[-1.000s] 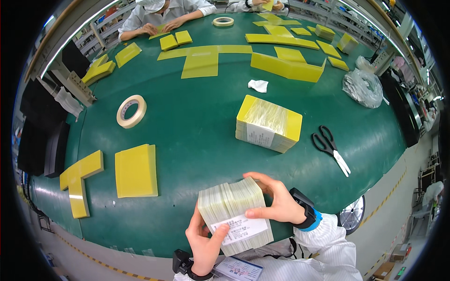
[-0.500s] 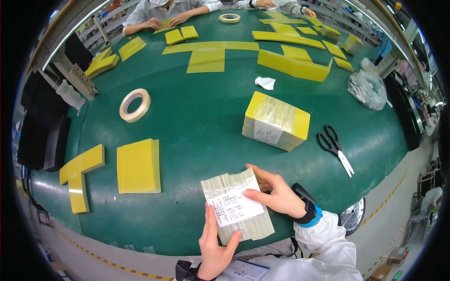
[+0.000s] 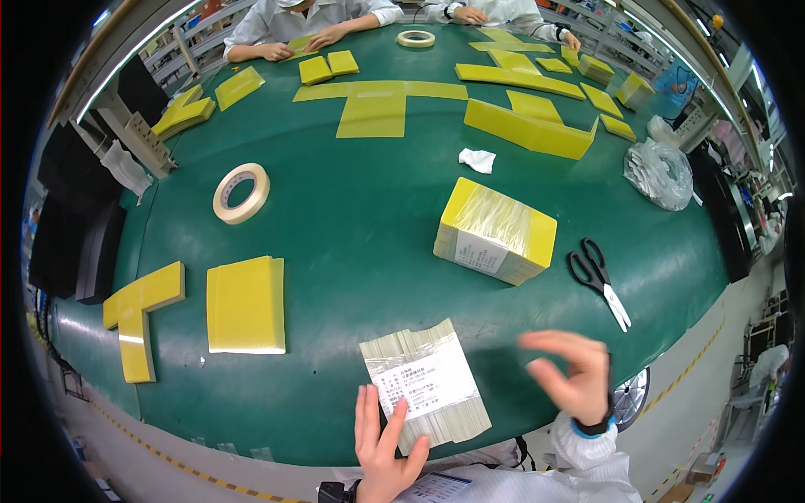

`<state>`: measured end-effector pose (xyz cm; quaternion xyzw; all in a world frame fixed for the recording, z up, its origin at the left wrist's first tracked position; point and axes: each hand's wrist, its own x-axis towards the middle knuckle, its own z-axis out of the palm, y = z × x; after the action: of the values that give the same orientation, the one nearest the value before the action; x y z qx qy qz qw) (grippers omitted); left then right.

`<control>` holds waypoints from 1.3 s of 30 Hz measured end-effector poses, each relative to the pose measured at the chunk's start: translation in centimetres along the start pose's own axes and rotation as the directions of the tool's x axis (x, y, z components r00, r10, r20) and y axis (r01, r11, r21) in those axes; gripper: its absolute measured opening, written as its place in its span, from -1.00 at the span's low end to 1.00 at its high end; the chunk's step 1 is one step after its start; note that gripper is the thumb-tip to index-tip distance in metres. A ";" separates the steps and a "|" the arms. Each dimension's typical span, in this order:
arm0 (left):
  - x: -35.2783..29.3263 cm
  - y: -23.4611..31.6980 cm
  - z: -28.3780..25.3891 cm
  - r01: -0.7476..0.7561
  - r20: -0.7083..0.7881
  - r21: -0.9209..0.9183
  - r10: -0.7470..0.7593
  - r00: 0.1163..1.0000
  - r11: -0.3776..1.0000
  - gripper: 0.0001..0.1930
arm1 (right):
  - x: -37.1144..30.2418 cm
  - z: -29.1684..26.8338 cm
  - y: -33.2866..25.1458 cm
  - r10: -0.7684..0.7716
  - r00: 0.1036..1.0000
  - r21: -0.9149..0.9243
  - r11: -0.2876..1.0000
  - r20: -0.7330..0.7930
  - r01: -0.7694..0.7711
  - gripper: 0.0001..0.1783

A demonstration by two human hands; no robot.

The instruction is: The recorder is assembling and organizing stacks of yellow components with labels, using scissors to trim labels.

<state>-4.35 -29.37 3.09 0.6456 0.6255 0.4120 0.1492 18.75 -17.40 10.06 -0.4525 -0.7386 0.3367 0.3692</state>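
A wrapped bundle of thin pale strips (image 3: 436, 427) lies at the table's near edge, its layered edges facing up and a white printed label (image 3: 432, 373) across its middle. My left hand (image 3: 386, 448) rests on the bundle's lower left side, fingers stretched out and spread, fingertips touching the label and wrap. Off to the right, apart from the bundle, my right hand (image 3: 574, 373) is raised with thumb and fingers apart and nothing between them. Black-handled scissors (image 3: 598, 277) lie beyond it. Farther back stands a yellow film-wrapped stack (image 3: 495, 226) with a white label on its side.
On the green table (image 3: 335, 226) lie a yellow square stack (image 3: 246, 306), a T-shaped yellow stack (image 3: 138, 314) and a tape roll (image 3: 241, 193). Crumpled white paper (image 3: 477, 160) and a clear plastic bag (image 3: 658, 173) lie farther back. Two people work at the far edge among yellow sheets.
My right hand has let go of the bundle and moved right, away from it. My left hand stays on the bundle's left side. The view has shifted slightly.
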 end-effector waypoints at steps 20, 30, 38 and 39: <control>4.0 4.5 -2.6 -0.256 0.124 0.365 0.226 0.966 0.895 -0.81 | 2.2 -7.5 14.3 0.004 0.969 -0.774 0.601 -0.247 -0.200 -0.60; 2.6 1.8 -2.3 -0.420 0.243 0.516 0.343 0.908 0.747 -0.78 | -4.9 -7.2 7.0 0.218 0.976 -0.655 0.741 0.026 -0.148 -0.72; 3.6 4.0 -2.4 -0.384 0.261 0.561 0.283 0.923 0.733 -0.87 | -9.9 -6.7 7.4 0.312 0.836 -0.554 0.636 -0.452 -0.537 -0.72; 3.5 3.9 -2.4 -0.381 0.250 0.568 0.289 0.924 0.730 -0.87 | -10.0 -7.0 7.4 0.421 0.796 -0.554 0.571 -0.436 -0.606 -0.71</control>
<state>-3.83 -27.56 8.56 0.7891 0.5844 0.1620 -0.0977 30.96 -22.75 5.02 -0.7888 -0.5886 0.0800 0.1581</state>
